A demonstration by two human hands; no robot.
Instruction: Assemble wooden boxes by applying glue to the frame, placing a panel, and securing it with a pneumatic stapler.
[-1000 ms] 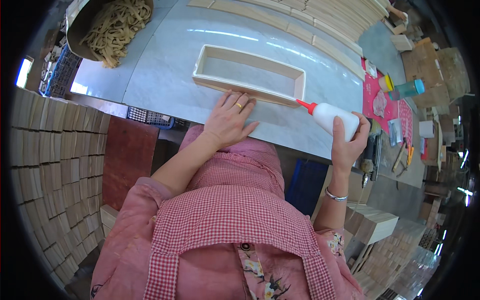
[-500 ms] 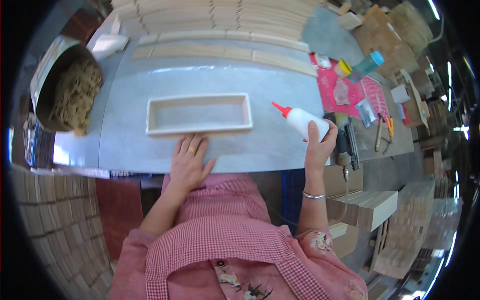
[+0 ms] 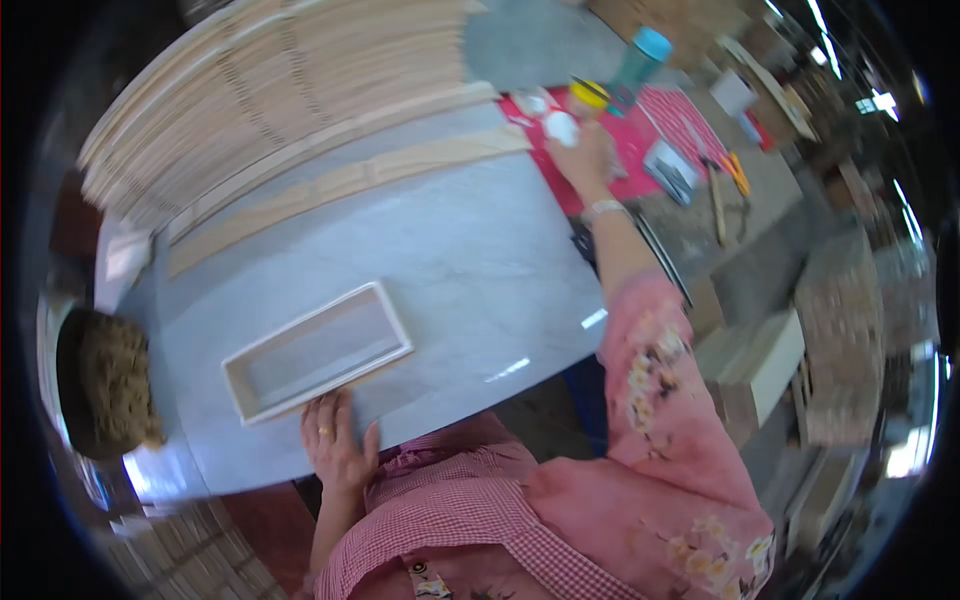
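My right hand (image 3: 582, 160) is stretched out over the pink sheet at the far right, closed around a white squeeze bottle (image 3: 561, 128). Only a rounded white part of the bottle shows, and its red nozzle is hidden. Right beside that hand is a small tub with a yellow lid (image 3: 590, 95). A shallow rectangular wooden frame (image 3: 405, 340) lies on the table toward the near left. Against its near side rests my left hand (image 3: 338, 445), flat on the tabletop with the fingers outstretched and nothing held.
Bundled wooden strips (image 3: 300, 75) are stacked along the table's back. One loose strip (image 3: 350, 182) lies before them. A bin of shavings (image 3: 110, 380) stands left. A teal bottle (image 3: 640, 70), a hammer (image 3: 717, 205) and orange-handled pliers (image 3: 737, 175) lie right.
My right hand has moved away with the squeeze bottle to the pink sheet at the far right. The view has turned and shifted right. My left hand stays by the frame.
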